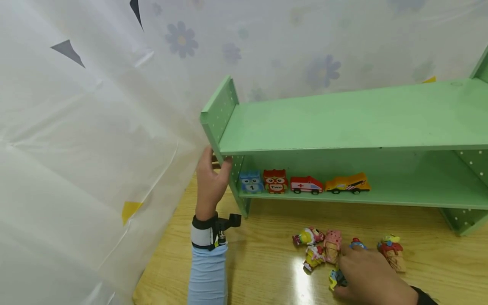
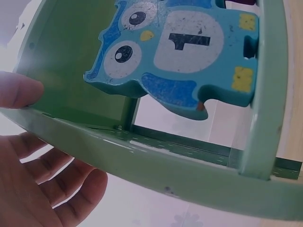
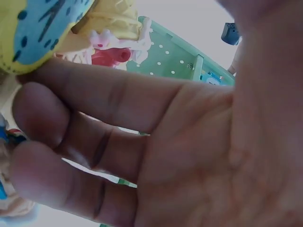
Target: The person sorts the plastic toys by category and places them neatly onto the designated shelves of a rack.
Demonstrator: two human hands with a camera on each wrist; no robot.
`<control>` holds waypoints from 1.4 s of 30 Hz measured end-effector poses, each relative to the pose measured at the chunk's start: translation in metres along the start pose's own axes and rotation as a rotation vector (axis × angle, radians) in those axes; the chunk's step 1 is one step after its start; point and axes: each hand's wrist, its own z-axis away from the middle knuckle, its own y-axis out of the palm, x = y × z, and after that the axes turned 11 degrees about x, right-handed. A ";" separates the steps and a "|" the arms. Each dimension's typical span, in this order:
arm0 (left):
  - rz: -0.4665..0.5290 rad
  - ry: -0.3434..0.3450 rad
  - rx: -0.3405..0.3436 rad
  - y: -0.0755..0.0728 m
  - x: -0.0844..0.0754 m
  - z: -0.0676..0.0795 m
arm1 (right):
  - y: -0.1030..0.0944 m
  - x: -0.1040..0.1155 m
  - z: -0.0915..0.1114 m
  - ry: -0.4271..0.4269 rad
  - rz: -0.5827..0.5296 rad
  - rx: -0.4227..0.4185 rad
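My left hand (image 1: 212, 184) grips the left side panel of a green shelf (image 1: 312, 123), thumb on its inner side and the other fingers outside. Close by on the lower board stands a blue owl block (image 2: 189, 45) marked 1. At the front right, my right hand (image 1: 367, 275) pinches a small blue and yellow toy (image 3: 49, 28) with dark spots; its thumb is hidden in the right wrist view. Around this hand lie a pink ice-cream cone toy (image 1: 332, 245), a red-topped cone toy (image 1: 393, 256) and a partly covered blue and red toy (image 1: 357, 243).
Beside the blue owl on the lower board are a red owl block (image 1: 275, 182), a toy ambulance (image 1: 306, 185) and an orange tow truck (image 1: 347, 184). Two yellow ice-cream toys (image 1: 314, 257) lie on the wooden table (image 1: 267, 237). Whitish sheeting (image 1: 95, 140) hangs left and behind.
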 end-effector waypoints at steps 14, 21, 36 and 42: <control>0.020 -0.059 0.004 -0.006 -0.039 0.000 | -0.001 0.016 0.005 -0.050 -0.128 -0.035; 0.021 -0.056 0.004 -0.007 -0.040 0.001 | 0.001 0.015 0.004 -0.176 -0.090 -0.129; 0.021 -0.052 0.015 -0.008 -0.040 -0.001 | -0.001 0.014 -0.004 -0.377 0.079 -0.483; 0.021 -0.050 0.018 -0.007 -0.033 -0.002 | -0.026 0.012 0.008 -0.402 0.054 -0.592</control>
